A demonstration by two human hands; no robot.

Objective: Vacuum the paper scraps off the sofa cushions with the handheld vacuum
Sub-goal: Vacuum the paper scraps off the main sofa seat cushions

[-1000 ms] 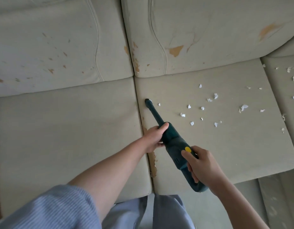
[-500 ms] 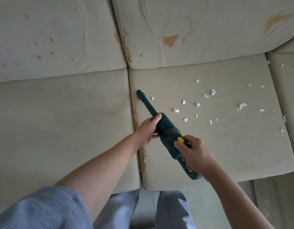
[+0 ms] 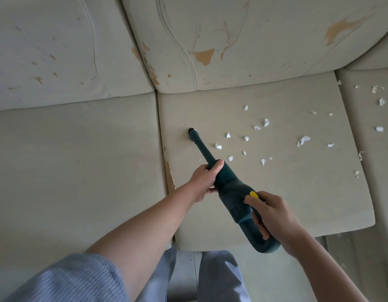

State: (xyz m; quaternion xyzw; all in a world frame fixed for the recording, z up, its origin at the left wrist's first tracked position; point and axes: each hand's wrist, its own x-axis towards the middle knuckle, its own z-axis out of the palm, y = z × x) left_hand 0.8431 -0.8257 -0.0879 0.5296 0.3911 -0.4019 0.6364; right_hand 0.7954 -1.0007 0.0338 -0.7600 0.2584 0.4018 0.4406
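We note both hands clasping the handheld vacuum [image 3: 230, 188]: left hand [image 3: 205, 182] at barrel, right hand [image 3: 273, 216] round handle; nozzle seemingly touching a paper scrap [image 3: 194, 130] on the seat cushion [image 3: 275, 192].

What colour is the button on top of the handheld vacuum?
Yellow. The button sits on the dark green handheld vacuum, clearest in the head view.

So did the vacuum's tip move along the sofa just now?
Yes. The nozzle tip was right beside the seam between the seat cushions; now it sits farther right of it, closer to the paper scraps.
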